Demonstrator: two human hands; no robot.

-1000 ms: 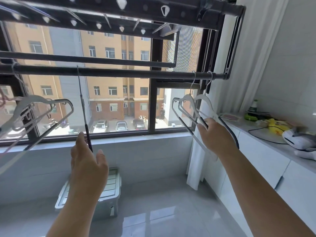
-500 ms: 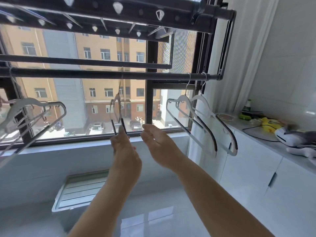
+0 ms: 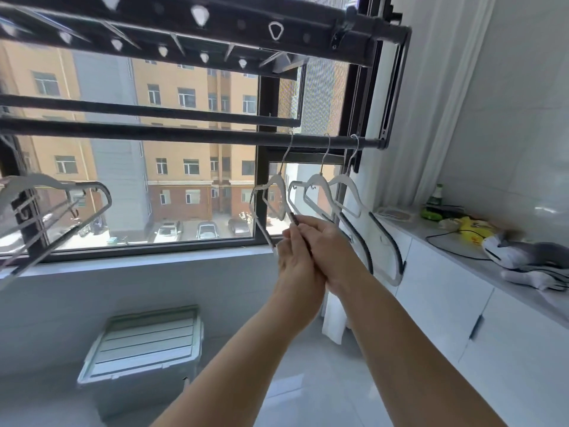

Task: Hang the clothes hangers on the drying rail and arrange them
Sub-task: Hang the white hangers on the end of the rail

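Observation:
A dark drying rail (image 3: 184, 135) runs across the window. Three white hangers with black grip strips hang near its right end. My left hand (image 3: 294, 257) and my right hand (image 3: 328, 245) meet at the lower arm of the leftmost of them, the held hanger (image 3: 272, 192), and both pinch it. Its hook sits on the rail, tilted. The two other hangers (image 3: 354, 204) hang just to its right, apart from my hands. A bunch of several white hangers (image 3: 52, 198) hangs at the far left.
An overhead rack (image 3: 215, 23) with clips spans the top. A white lidded storage box (image 3: 144, 343) stands on the floor below the window. At right is a white counter (image 3: 446, 251) with a cable, yellow items and folded cloth. A curtain (image 3: 431, 103) hangs in the corner.
The held hanger has slid right along the rail, close to the two at the end. My right hand left those two and joined my left hand on it.

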